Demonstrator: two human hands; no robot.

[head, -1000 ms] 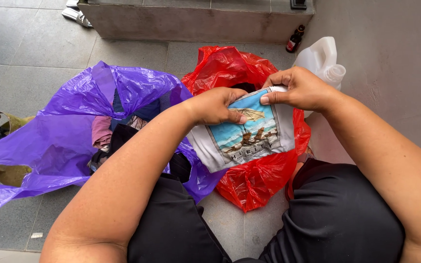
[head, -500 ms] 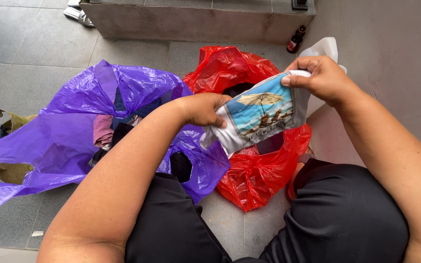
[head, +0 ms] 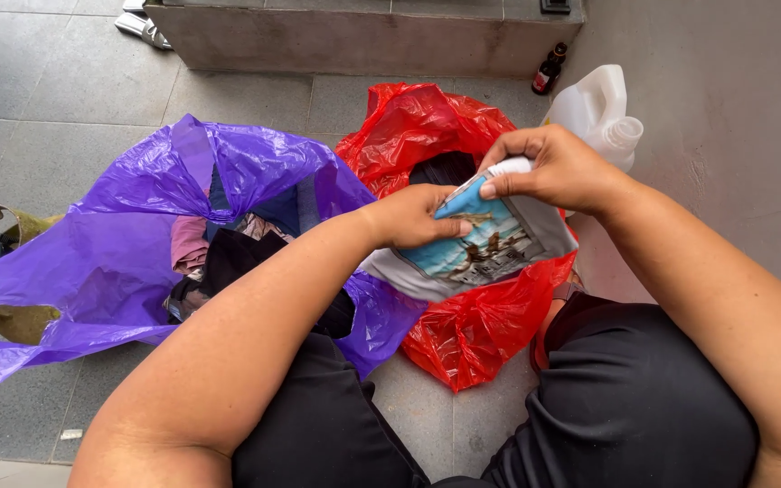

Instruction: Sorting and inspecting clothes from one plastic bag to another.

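A folded grey garment with a blue beach picture [head: 485, 248] is held over the open red plastic bag [head: 463, 339]. My left hand [head: 413, 217] grips its left edge and my right hand [head: 553, 167] pinches its top edge, folding it down. Dark cloth shows inside the red bag's mouth. To the left lies an open purple plastic bag [head: 110, 262] with several dark and pink clothes in it.
A white plastic jug [head: 603, 108] stands behind my right hand, with a small dark bottle [head: 550, 70] beyond it by a low concrete step [head: 363, 36]. A grey wall rises on the right. Leaves and a can lie at the far left.
The garment was lifted and opened to the right, then brought back down over the red bag with my right hand folding its top edge toward my left hand.
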